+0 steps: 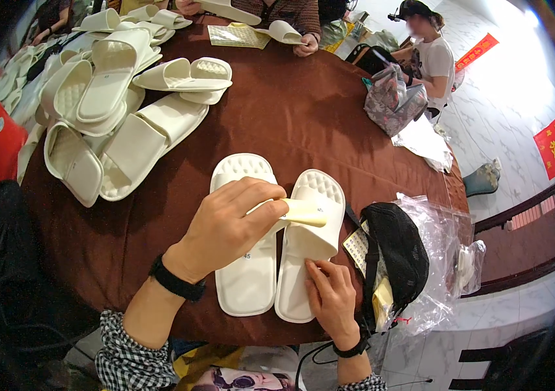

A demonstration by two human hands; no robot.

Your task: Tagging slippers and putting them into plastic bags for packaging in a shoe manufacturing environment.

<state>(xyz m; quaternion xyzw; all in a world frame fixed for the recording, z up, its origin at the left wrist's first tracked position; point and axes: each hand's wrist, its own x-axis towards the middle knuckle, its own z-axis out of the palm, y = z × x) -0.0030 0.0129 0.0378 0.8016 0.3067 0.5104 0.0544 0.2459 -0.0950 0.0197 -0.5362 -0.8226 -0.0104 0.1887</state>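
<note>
A pair of cream slippers lies side by side before me, the left slipper and the right slipper, both with quilted insoles. A small dark printed mark shows on the left slipper's insole. My left hand reaches over the left slipper, thumb and fingers pinching a pale yellow strip of paper. That strip extends over the right slipper's strap. My right hand is at the right slipper, its fingers drawn together on the insole just below the strap. Anything small under those fingertips is hidden.
Several cream slippers are heaped at the far left of the brown-covered table. A black waist bag, a label sheet and clear plastic bags lie right. Across sit another person's hands with slippers; someone else is far right.
</note>
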